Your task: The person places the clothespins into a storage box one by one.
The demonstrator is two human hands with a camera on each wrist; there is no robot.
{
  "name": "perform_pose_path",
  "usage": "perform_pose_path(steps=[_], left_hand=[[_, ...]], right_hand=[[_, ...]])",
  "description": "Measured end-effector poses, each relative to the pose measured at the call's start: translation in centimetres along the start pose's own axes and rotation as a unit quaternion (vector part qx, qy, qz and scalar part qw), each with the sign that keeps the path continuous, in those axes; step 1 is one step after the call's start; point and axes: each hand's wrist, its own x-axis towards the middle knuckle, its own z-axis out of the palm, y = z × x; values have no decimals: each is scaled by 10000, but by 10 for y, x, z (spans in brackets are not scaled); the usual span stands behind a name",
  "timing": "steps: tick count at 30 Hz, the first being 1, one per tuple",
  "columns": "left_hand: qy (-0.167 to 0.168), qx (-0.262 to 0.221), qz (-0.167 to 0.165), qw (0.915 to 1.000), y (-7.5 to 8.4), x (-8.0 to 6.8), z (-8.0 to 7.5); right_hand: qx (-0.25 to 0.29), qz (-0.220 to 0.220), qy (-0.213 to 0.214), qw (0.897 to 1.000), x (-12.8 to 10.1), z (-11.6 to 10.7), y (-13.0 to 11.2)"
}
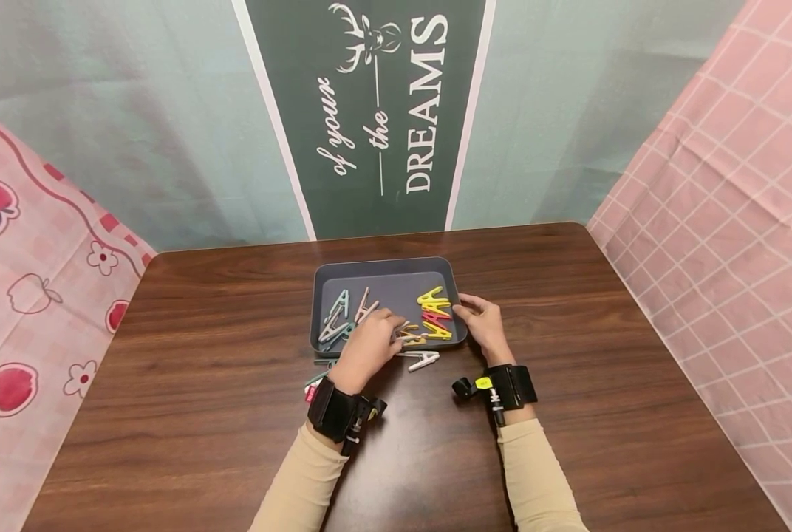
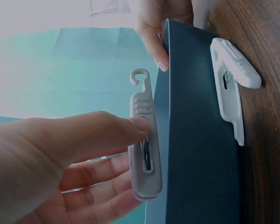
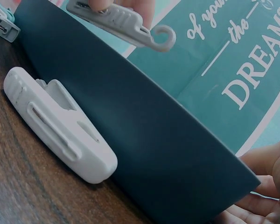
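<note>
Tray wall [image 2: 200,140] between held clip [image 2: 145,149], outside clip [image 2: 229,100].

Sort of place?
Likely an improvised indoor recording booth: a wooden table with a printed cloth backdrop behind and pink cloths at both sides.

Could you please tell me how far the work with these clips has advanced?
It seems to be tray loading, probably past halfway. Done: yellow clips, a red clip and others lie inside the tray. In hand: the left hand holds a pale clip; the right hand grips the tray. Left: a white clip and a green one, among others, outside the tray.
</note>
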Motion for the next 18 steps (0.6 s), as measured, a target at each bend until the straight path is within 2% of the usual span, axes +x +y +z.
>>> perform_pose_path(steps=[5,18], left_hand=[[18,121,27,9999,-2,7,1],[-53,220,-161,9996,-5,20,8]], right_hand=[[34,-22,-13,10000,0,-1,0],[27,-19,-32,10000,-2,-1,-1]])
